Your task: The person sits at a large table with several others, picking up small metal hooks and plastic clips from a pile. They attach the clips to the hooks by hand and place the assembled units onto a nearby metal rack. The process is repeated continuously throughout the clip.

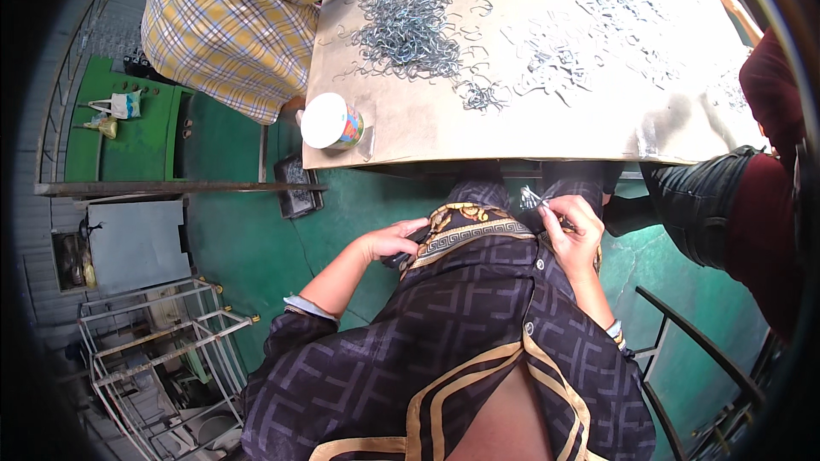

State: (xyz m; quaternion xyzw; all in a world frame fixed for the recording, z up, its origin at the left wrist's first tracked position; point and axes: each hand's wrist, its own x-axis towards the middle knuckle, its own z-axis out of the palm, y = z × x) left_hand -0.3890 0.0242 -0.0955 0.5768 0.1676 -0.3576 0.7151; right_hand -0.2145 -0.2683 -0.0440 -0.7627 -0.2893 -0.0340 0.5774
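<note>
My right hand (574, 226) is pinched on a small bunch of shiny metal hooks (530, 198) just below the table's near edge. At the left side of my dark patterned shirt (461, 290), my left hand (397, 240) is closed on the shirt's hem, with its fingertips partly hidden by the cloth. Ahead on the table lies a large heap of curved metal hooks (406, 32). A smaller cluster of hooks (483, 96) sits nearer to me, and flatter metal pieces (555, 60) are spread to its right.
The paper-covered table (512, 132) carries a white-lidded tub (329, 122) at its near left corner. A person in a checked yellow top (231, 30) is at the left; another in dark red (769, 230) is at the right. Metal frames (162, 350) stand lower left.
</note>
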